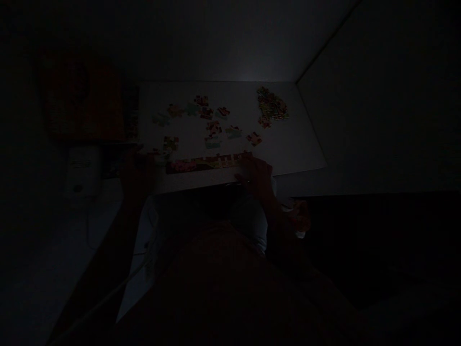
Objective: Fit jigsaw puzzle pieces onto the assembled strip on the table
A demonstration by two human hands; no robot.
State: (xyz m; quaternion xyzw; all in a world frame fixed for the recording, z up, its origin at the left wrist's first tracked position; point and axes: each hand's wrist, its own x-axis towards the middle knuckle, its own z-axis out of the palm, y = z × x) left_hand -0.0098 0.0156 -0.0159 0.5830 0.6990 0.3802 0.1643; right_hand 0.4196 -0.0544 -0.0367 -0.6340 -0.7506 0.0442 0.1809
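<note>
The view is very dark. A joined strip of jigsaw puzzle (205, 164) lies along the table's near edge. The fingertips of my right hand (256, 173) rest on its right end, fingers stretched out and thumb apart. My left hand (137, 172) is at the table's left edge, beside a loose puzzle piece (154, 152); its fingers are too dark to make out. Another piece (170, 143) lies just above the strip's left end. Several loose puzzle pieces (213, 128) are spread over the middle of the white table (288, 149).
A heap of puzzle pieces (272, 105) lies at the back right. An orange bag or box (82, 98) stands on the left, with a white box-shaped object (83, 168) in front of it. Walls border the table behind and on the right. A pale cable (122, 283) runs at lower left.
</note>
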